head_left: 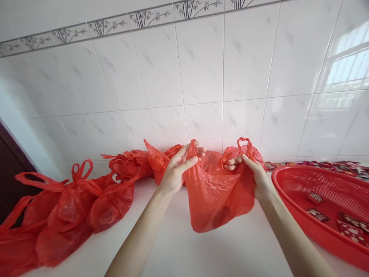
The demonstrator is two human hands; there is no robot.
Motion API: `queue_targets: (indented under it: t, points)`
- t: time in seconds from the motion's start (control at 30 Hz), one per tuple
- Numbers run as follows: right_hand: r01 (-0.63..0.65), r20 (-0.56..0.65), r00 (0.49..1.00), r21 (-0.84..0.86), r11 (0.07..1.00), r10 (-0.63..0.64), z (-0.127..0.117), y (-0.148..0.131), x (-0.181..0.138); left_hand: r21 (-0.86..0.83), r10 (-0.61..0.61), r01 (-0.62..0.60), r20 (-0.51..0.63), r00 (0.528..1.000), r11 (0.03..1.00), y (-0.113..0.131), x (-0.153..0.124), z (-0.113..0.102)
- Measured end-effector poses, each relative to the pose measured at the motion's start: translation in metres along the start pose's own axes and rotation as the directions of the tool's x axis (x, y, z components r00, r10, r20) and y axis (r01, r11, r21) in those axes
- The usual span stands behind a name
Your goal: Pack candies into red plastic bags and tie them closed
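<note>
A red plastic bag (pixel 213 198) hangs between my two hands above the white counter (pixel 184 250), its bottom resting on the surface. My left hand (pixel 176 169) pinches one handle at the bag's top left edge. My right hand (pixel 253 173) grips the other handle at the top right, its loop sticking up above my fingers. The bag's mouth is stretched between them. I cannot see what is inside the bag.
Several tied red bags (pixel 75 207) lie along the counter on the left and against the tiled wall (pixel 201 69). A red mesh basket (pixel 323 227) with small printed packets (pixel 317 198) stands at the right. More packets lie behind it.
</note>
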State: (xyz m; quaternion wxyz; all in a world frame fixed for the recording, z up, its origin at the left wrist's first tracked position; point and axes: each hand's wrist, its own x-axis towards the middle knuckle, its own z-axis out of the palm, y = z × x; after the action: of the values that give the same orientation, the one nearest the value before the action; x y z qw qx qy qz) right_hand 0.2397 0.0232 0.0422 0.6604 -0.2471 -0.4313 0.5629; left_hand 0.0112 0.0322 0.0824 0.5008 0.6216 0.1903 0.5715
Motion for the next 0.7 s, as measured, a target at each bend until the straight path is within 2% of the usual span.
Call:
queue_targets:
  t: [0.07, 0.13, 0.23, 0.27, 0.33, 0.4, 0.47, 0.57, 0.7]
  points:
    - [0.008, 0.033, 0.999, -0.055, 0.998, -0.006, 0.007, 0.0, -0.004, 0.017, -0.039, 0.038, 0.052, 0.998, 0.999, -0.005, -0.004, 0.0]
    - [0.005, 0.08, 0.997, -0.183, 0.983, 0.01, 0.015, 0.0, -0.01, 0.029, -0.078, 0.075, 0.133, 0.988, 0.997, -0.008, -0.007, -0.001]
    - [-0.035, 0.118, 0.989, -0.387, 0.921, 0.087, 0.023, -0.003, -0.019, 0.094, -0.119, 0.094, 0.311, 0.943, 0.991, -0.006, -0.009, 0.001]
    - [-0.04, 0.13, 0.986, -0.438, 0.898, 0.108, 0.025, -0.004, -0.021, 0.152, -0.116, 0.064, 0.358, 0.927, 0.986, -0.004, -0.009, 0.003]
    - [-0.019, 0.172, 0.977, -0.511, 0.859, 0.123, 0.027, -0.006, -0.024, 0.301, -0.055, -0.074, 0.399, 0.915, 0.951, 0.0, -0.008, 0.009]
    - [0.022, 0.232, 0.964, -0.561, 0.827, 0.132, 0.026, -0.006, -0.026, 0.437, 0.063, -0.256, 0.409, 0.91, 0.862, 0.003, -0.006, 0.016]
    - [0.035, 0.275, 0.947, -0.597, 0.801, 0.164, 0.026, -0.005, -0.027, 0.52, 0.159, -0.389, 0.432, 0.888, 0.76, 0.004, -0.003, 0.022]
    - [0.045, 0.339, 0.914, -0.63, 0.775, 0.223, 0.024, -0.005, -0.028, 0.564, 0.19, -0.468, 0.481, 0.856, 0.68, 0.004, 0.003, 0.028]
    - [0.102, 0.433, 0.871, -0.622, 0.776, 0.232, 0.024, -0.009, -0.031, 0.574, 0.169, -0.465, 0.493, 0.853, 0.674, 0.003, 0.012, 0.03]
